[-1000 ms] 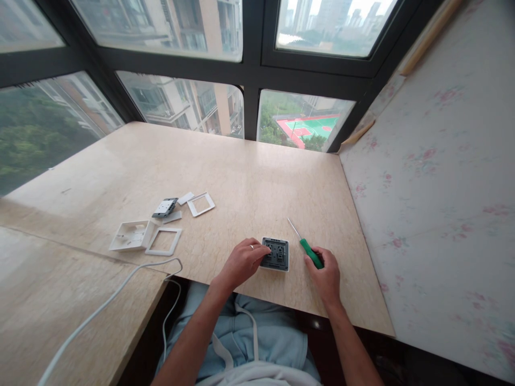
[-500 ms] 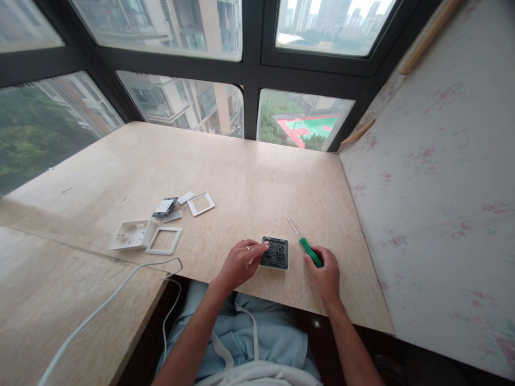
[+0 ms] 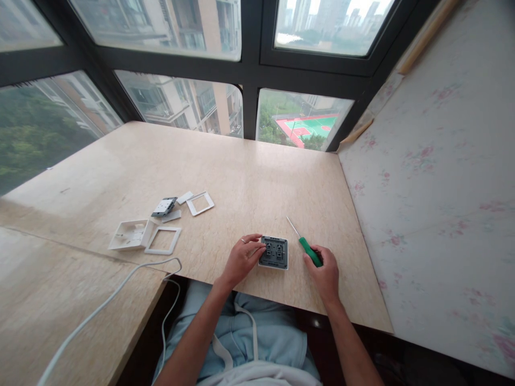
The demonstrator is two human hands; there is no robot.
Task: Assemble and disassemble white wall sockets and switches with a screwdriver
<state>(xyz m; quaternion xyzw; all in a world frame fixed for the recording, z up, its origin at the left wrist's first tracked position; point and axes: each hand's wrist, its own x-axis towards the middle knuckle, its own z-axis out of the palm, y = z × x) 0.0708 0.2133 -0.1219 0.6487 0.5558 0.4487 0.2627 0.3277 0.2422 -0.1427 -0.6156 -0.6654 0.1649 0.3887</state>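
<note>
A dark grey switch module [image 3: 274,252] lies on the marble table [image 3: 241,177] near the front edge. My left hand [image 3: 243,257] grips its left side with thumb and fingers curled around the edge. My right hand [image 3: 325,273] is closed around the handle of a green screwdriver [image 3: 309,250], whose metal shaft points up and to the left, just right of the module. The screwdriver rests low over the table and does not touch the module.
To the left lie a white back box [image 3: 129,235], two white frames [image 3: 163,240] [image 3: 200,203], a small grey switch insert [image 3: 164,206] and small white pieces. A white cable [image 3: 120,284] loops off the front edge. Windows are behind; a flowered wall [image 3: 434,187] is on the right.
My left hand has slid back from the top of the module to its left edge, uncovering the module's face. The right hand and screwdriver have hardly moved.
</note>
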